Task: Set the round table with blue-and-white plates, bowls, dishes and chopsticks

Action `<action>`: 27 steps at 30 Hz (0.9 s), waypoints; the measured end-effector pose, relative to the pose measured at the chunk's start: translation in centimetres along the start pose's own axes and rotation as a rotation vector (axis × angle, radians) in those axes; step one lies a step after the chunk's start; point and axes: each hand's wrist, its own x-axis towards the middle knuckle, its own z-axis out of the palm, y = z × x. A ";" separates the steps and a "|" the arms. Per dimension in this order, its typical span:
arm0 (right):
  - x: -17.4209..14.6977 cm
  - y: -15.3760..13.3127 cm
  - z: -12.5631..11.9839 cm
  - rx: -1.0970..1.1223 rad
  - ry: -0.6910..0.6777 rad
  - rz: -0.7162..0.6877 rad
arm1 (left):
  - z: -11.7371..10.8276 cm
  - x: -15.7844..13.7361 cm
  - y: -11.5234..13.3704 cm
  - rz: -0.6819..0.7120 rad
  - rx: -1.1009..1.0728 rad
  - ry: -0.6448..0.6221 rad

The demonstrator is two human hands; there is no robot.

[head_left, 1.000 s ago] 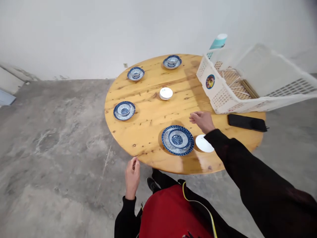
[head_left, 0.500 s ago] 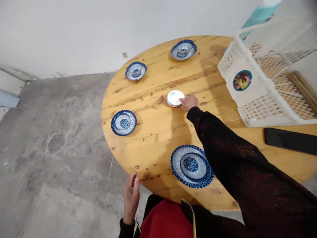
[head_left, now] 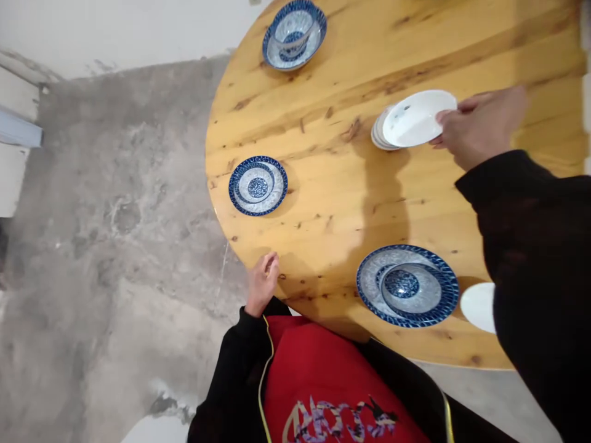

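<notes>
My right hand pinches the rim of a small white plate. That plate is tilted and overlaps a stack of small white plates on the wooden table; whether it still touches the stack is hard to tell. By the near left table edge, my left hand holds nothing, its fingers loosely curled. In front of my body a blue-and-white bowl sits on a matching plate. Just right of it, another white plate is partly hidden by my right sleeve.
The round wooden table also bears a bowl on a blue-rimmed plate at the left, and another bowl on a plate at the back. Grey concrete floor lies left of the table.
My right hand has raised the top white plate and tilted it. A white plate now shows beside the near bowl. The view has shifted down and closer, leaving the basket and phone out of sight.
</notes>
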 end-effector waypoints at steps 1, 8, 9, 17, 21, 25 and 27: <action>-1.6 -1.1 -0.8 0.138 -0.027 0.090 | -0.7 1.1 -0.3 0.007 0.004 0.002; -15.0 -8.4 0.0 0.537 -0.263 0.342 | -7.2 10.1 -1.5 0.129 -0.036 0.016; -16.7 -9.3 1.0 0.563 -0.300 0.405 | -8.0 11.1 -1.4 0.128 -0.039 -0.004; -25.6 -14.0 8.3 0.573 -0.402 0.610 | -8.1 14.6 -1.6 0.087 -0.009 -0.407; -27.0 -14.6 9.6 0.582 -0.376 0.639 | -5.7 14.6 -2.2 0.113 0.026 -0.581; -27.7 -14.6 10.1 0.598 -0.312 0.682 | -4.5 14.4 -2.3 0.136 0.065 -0.676; -28.0 -14.5 10.2 0.614 -0.295 0.699 | -4.3 14.4 -2.0 0.156 0.092 -0.693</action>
